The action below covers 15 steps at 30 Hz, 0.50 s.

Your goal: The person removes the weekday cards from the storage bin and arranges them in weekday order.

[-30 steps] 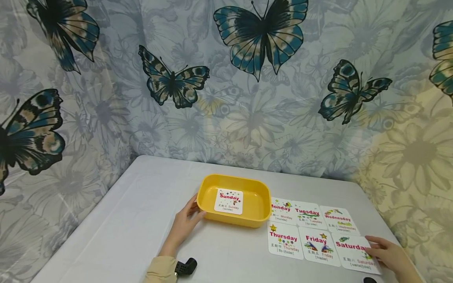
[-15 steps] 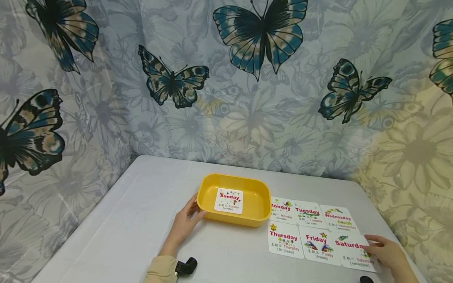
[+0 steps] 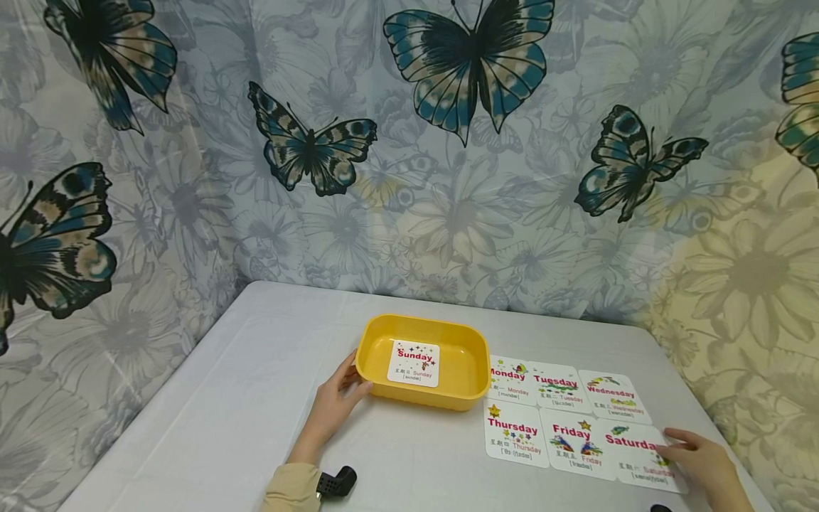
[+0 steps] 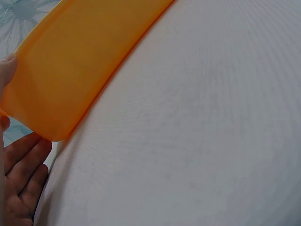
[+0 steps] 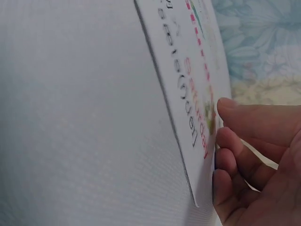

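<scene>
A yellow plastic basket [image 3: 424,398] stands on the white table, with a Sunday card [image 3: 414,373] lying inside it at the left. My left hand [image 3: 331,407] holds its left end, the thumb on the near side and the other fingers round the end wall. In the left wrist view, the orange-looking basket wall [image 4: 80,61] runs between thumb and fingers. At the right, my right hand [image 3: 702,459] pinches the right edge of the Saturday card [image 3: 633,459]. Its thumb overlaps the card's printed face in the head view, with the other fingers bent at the edge [image 5: 225,160].
Left of the Saturday card lie the Friday card [image 3: 579,461] and Thursday card [image 3: 512,448]. Behind them are Monday [image 3: 512,391], Tuesday [image 3: 559,400] and Wednesday [image 3: 608,409] cards. Monday's left edge is hidden by the basket. A butterfly-patterned cloth [image 3: 448,235] hangs behind the table [image 3: 211,398].
The Saturday card has shifted slightly left and up, closer in line with the Friday card, with my right hand at its edge. The left hand and basket stay in place.
</scene>
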Available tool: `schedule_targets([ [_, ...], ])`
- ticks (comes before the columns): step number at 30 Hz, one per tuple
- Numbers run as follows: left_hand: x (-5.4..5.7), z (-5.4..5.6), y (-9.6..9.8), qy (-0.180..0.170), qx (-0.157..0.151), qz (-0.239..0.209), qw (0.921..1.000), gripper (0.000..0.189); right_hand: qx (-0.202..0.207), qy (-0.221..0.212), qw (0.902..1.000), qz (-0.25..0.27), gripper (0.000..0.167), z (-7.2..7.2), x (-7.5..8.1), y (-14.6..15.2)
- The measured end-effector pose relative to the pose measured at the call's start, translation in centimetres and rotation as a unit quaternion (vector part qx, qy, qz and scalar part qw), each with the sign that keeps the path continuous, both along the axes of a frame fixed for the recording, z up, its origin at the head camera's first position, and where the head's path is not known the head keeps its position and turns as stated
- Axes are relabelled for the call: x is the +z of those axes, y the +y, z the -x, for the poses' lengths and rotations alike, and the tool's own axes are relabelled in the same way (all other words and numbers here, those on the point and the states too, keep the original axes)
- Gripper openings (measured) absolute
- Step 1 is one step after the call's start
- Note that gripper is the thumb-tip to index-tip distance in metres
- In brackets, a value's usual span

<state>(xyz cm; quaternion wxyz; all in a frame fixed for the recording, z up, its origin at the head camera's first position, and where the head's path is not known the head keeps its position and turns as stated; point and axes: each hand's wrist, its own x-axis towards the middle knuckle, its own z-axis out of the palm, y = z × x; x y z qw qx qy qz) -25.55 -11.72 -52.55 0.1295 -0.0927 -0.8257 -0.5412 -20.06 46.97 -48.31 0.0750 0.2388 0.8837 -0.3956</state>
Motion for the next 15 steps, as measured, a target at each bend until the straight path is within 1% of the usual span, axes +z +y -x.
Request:
schedule_targets([
  [3,0.07,-0.06,-0.03,-0.001,0.001,-0.001,1.0,0.071,0.006,0.001,0.9999,0.01,0.083,-0.05,0.08,0.16],
  [5,0.05,-0.09,-0.04,0.001,0.002,-0.001,1.0,0.071,0.018,-0.001,0.9997,0.013,0.087,-0.1,0.24,0.36],
  [8,-0.02,-0.07,-0.05,-0.001,0.003,-0.003,1.0,0.071,0.027,0.003,0.9993,0.024,0.088,-0.18,0.44,0.68],
  [9,-0.05,-0.05,-0.06,-0.003,0.003,-0.004,1.0,0.071,0.024,0.006,0.9992,0.03,0.088,-0.19,0.47,0.75],
  [15,-0.26,0.08,-0.1,-0.008,0.0,-0.001,1.0,0.07,-0.024,0.029,0.9976,0.059,0.089,0.05,0.64,0.63],
])
